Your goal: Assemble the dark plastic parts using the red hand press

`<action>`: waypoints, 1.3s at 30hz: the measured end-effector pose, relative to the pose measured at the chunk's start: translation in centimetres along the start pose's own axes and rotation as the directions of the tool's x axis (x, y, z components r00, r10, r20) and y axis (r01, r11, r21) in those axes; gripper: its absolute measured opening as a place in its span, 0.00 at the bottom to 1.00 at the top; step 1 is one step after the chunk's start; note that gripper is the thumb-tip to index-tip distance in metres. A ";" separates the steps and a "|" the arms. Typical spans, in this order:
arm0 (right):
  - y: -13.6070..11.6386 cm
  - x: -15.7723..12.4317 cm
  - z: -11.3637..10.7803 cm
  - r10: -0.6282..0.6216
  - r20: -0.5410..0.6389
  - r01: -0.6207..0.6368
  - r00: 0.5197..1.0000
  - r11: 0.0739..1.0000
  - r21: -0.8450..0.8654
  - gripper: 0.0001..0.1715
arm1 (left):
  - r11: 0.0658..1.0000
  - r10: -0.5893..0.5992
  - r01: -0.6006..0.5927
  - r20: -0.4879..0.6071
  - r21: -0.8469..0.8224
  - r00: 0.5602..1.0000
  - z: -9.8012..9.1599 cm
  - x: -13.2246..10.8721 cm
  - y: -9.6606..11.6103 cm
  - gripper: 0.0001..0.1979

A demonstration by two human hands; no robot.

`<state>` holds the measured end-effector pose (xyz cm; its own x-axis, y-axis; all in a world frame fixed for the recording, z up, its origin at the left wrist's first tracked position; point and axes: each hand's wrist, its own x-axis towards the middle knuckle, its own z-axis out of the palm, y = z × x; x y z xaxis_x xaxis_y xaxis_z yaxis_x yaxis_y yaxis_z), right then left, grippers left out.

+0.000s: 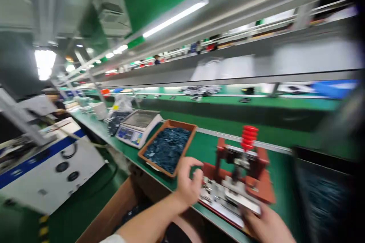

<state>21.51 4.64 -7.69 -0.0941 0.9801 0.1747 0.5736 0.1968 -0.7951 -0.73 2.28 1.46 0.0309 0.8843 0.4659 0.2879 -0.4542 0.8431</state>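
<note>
A red bench fixture (264, 182) with a toggle clamp stands on the green bench in front of me. The clamp's red ribbed handle (249, 138) points upward. My left hand (188, 184) is at the fixture's left end, fingers curled and thumb close to the index finger; whatever may be between them is too blurred to make out. At the near right end, my right hand (265, 222) has its fingers closed around the end of the fixture's silver metal slide (241, 202). Part of that grip is hidden. Small metal parts (209, 190) sit near my left fingers.
Left of the fixture, an orange-brown tray (142, 154) holds many small dark pieces. Beyond it are a weighing scale (138, 127) and a plastic bag (123, 104). A black bin (296, 167) stands at the right. A shelf (176, 78) runs above the bench. A person (58, 108) is far left.
</note>
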 end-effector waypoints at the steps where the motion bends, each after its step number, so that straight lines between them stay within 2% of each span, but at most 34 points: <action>1: 0.2 -0.7 -0.8 0.057 0.026 -0.058 0.998 0.997 0.041 0.13 | 0.998 0.059 -0.059 -0.104 0.002 0.993 -0.1 1.7 0.3 0.21; 2: 0.1 -1.1 -1.3 0.087 0.041 -0.090 0.995 0.992 0.090 0.16 | 0.992 0.121 -0.123 -0.164 -0.006 0.979 0.0 3.7 0.9 0.21; 3: -0.2 -1.2 -1.5 0.103 0.042 -0.107 0.994 0.988 0.114 0.18 | 0.986 0.160 -0.166 -0.153 -0.027 0.975 0.2 5.6 1.9 0.22; 6: -1.8 -0.9 -1.5 0.129 0.038 -0.133 0.991 0.983 0.131 0.20 | 0.958 0.245 -0.244 -0.014 -0.149 0.969 1.8 10.3 6.1 0.28; 8: -2.6 -0.9 -1.3 0.134 0.036 -0.138 0.990 0.978 0.154 0.19 | 0.926 0.316 -0.289 0.082 -0.242 0.945 3.2 11.4 8.9 0.29; 11: -2.9 -1.2 -1.3 0.140 0.037 -0.145 0.989 0.968 0.204 0.17 | 0.886 0.423 -0.373 0.151 -0.276 0.893 4.7 10.0 11.0 0.20; 15: -2.9 -1.4 -1.3 0.134 0.082 -0.148 0.988 0.968 0.204 0.18 | 0.807 0.569 -0.545 0.053 -0.227 0.821 5.3 5.8 9.7 0.08; 17: -3.0 -1.3 -1.4 0.145 0.084 -0.157 0.986 0.973 0.167 0.17 | 0.785 0.595 -0.580 0.001 -0.219 0.804 5.6 4.3 8.4 0.07; 19: -3.1 -1.2 -1.3 0.181 0.063 -0.187 0.981 0.975 0.120 0.16 | 0.784 0.591 -0.581 -0.024 -0.220 0.806 5.9 3.4 7.6 0.08; 21: -3.2 -1.1 -1.2 0.212 0.053 -0.215 0.976 0.973 0.086 0.16 | 0.774 0.599 -0.592 -0.041 -0.227 0.799 6.0 3.3 7.3 0.09; 23: -3.0 -1.1 -1.1 0.198 0.066 -0.204 0.978 0.975 0.092 0.19 | 0.760 0.618 -0.608 -0.032 -0.229 0.785 5.8 4.3 7.7 0.10; 24: -2.8 -1.1 -1.0 0.178 0.072 -0.185 0.981 0.977 0.107 0.20 | 0.771 0.608 -0.596 -0.017 -0.225 0.794 5.6 5.2 8.2 0.10; 25: -2.6 -1.2 -0.9 0.158 0.071 -0.166 0.985 0.979 0.117 0.20 | 0.801 0.572 -0.556 0.007 -0.223 0.820 5.6 6.4 8.8 0.11; 28: -2.1 -1.6 -0.5 0.143 0.042 -0.145 0.989 0.988 0.056 0.15 | 0.918 0.348 -0.309 0.131 -0.249 0.928 5.9 10.6 10.7 0.18; 30: -1.8 -2.0 -0.1 0.126 0.002 -0.126 0.992 0.992 -0.012 0.16 | 0.933 0.272 -0.205 0.207 -0.295 0.940 6.3 12.8 11.3 0.22; 32: -1.7 -2.3 0.3 0.052 -0.057 -0.053 0.997 0.998 -0.028 0.20 | 0.930 0.264 -0.195 0.200 -0.310 0.943 6.2 13.1 11.0 0.24; 34: -1.5 -2.6 0.6 -0.042 -0.125 0.040 0.991 0.999 -0.019 0.24 | 0.940 0.272 -0.237 0.118 -0.244 0.955 5.4 11.2 9.3 0.23; 36: -1.4 -2.8 0.7 -0.100 -0.156 0.098 0.983 0.995 -0.021 0.25 | 0.953 0.294 -0.289 0.044 -0.093 0.955 4.1 7.8 6.3 0.22; 39: -0.9 -3.0 0.7 -0.122 -0.106 0.118 0.987 0.992 -0.041 0.25 | 0.940 0.296 -0.294 0.012 0.171 0.955 2.0 2.5 0.1 0.22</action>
<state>20.69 1.50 -7.87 -0.0768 0.9405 0.3310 0.5915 0.3102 -0.7442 1.24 4.69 2.16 0.1267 0.7114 0.6913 0.4253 -0.6685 0.6100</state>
